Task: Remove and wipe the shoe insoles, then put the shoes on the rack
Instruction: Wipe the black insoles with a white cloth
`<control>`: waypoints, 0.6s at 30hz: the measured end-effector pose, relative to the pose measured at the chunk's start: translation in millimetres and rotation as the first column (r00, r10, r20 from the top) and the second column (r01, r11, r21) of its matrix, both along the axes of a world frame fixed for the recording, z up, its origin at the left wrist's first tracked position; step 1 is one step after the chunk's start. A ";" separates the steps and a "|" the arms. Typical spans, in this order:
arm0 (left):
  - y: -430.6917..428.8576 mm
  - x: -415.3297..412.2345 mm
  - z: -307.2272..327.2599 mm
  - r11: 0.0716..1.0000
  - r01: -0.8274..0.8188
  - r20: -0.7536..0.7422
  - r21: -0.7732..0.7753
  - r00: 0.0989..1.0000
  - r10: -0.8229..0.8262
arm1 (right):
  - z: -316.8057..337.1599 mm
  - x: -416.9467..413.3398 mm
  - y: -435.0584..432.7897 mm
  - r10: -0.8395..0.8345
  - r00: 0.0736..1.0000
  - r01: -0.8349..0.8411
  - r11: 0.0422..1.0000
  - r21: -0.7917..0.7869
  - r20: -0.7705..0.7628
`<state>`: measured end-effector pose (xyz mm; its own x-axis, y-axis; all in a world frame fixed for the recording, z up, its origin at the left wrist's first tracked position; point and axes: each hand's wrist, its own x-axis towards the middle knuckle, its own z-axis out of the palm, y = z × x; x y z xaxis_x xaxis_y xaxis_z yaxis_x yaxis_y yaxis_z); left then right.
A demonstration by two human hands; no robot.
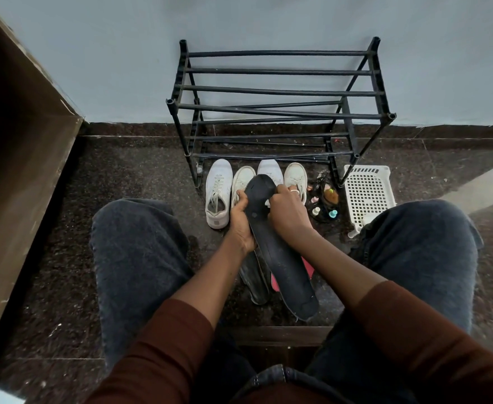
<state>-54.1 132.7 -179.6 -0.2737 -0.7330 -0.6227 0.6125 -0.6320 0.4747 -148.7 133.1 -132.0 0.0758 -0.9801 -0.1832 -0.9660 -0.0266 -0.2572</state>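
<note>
A long black insole [280, 258] is held up between my knees, its toe end pointing away from me. My left hand [241, 220] grips its left edge near the toe. My right hand [287, 209] curls over the toe part and pinches a small white cloth [267, 203] against it. Another dark insole [254, 282] lies on the floor under it, beside something red [308, 268]. Several white sneakers [218, 193] stand in a row on the floor in front of the black shoe rack [280, 90], whose bars carry nothing.
A white perforated plastic basket [367, 193] lies right of the rack. Small bottles and a brush [325, 199] sit between it and the shoes. A brown wooden panel [21, 158] stands at the left. My knees in dark jeans flank the work area.
</note>
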 end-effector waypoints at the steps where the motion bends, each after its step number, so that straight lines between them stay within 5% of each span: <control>1: 0.1 0.1 -0.4 1.000 -0.002 0.007 0.008 1.000 0.002 | 0.4 -0.1 1.2 0.001 1.000 -0.001 1.000 0.009 -0.008; 8: -0.9 1.0 -3.3 0.999 0.035 0.032 0.025 0.999 -0.036 | -3.9 -3.8 13.8 0.025 0.998 -0.023 0.999 0.023 -0.051; 18: -2.8 0.9 0.6 0.992 0.110 0.120 -0.060 0.988 -0.102 | -5.0 1.5 -15.0 -0.036 0.996 0.049 0.983 -0.177 0.077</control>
<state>-53.1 129.9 -179.0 -0.2804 -0.7443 -0.6061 0.4818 -0.6553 0.5818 -147.2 118.1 -136.9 0.0401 -0.9992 -0.0003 -0.9461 -0.0379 -0.3218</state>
